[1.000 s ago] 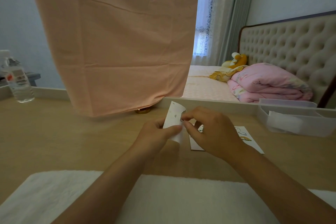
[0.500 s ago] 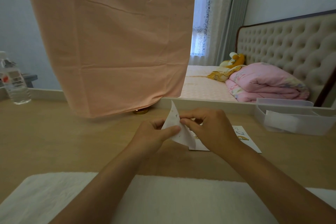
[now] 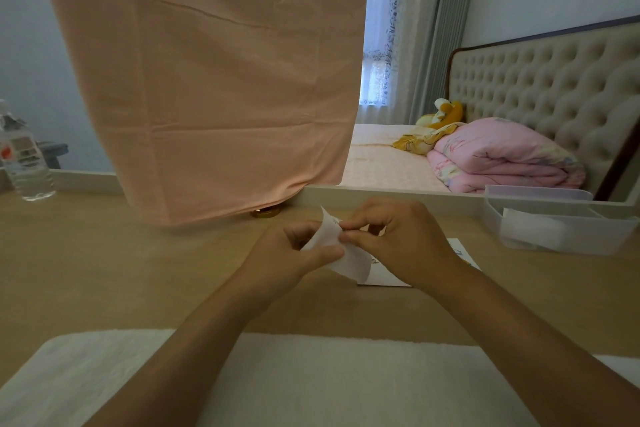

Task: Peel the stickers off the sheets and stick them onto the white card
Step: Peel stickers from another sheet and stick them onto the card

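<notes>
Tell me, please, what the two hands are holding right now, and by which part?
Both hold one sticker sheet. The left hand pinches its middle between thumb and fingers; the right hand pinches its upper edge.

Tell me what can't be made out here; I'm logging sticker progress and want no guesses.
Head view only:
- Sticker being picked: hidden behind the right hand, which pinches the sticker sheet.
- White card: mostly covered by that hand and sheet; its stickers too small to count.
- Water bottle: cut by the left edge, label blurred.
- Clear box: contents blurred through its wall.
</notes>
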`<state>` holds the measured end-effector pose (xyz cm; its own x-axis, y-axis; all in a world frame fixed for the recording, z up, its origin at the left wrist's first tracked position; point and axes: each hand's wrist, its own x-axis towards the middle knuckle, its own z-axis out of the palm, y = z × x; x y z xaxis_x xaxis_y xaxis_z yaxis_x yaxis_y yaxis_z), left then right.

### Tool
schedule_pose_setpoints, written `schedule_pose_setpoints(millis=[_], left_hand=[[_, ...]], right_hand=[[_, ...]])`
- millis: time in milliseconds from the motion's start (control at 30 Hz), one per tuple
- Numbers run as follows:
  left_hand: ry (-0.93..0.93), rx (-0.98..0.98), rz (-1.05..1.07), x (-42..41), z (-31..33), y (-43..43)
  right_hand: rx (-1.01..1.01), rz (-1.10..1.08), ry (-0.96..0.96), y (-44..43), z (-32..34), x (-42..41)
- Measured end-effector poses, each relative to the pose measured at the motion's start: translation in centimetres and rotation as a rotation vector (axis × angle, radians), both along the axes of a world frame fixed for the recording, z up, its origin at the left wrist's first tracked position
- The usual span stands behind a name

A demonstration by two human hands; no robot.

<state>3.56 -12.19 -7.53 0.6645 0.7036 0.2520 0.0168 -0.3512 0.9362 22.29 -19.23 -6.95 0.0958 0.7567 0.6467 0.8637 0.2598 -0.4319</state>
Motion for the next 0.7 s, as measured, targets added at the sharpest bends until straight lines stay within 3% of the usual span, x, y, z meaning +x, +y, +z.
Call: schedule_pose_setpoints(millis=[433,700], left_hand=[[-0.044,0.008,0.062,0.06,0.01,0.28],[-0.093,-0.002,0.090,0.22,-0.22,0.44]], right_hand=[[-0.006,0.050,-0.058,-0.24,0.39,-0.19],[-0.019,-0.014,0.163,-0.28,0.58,-0.70]])
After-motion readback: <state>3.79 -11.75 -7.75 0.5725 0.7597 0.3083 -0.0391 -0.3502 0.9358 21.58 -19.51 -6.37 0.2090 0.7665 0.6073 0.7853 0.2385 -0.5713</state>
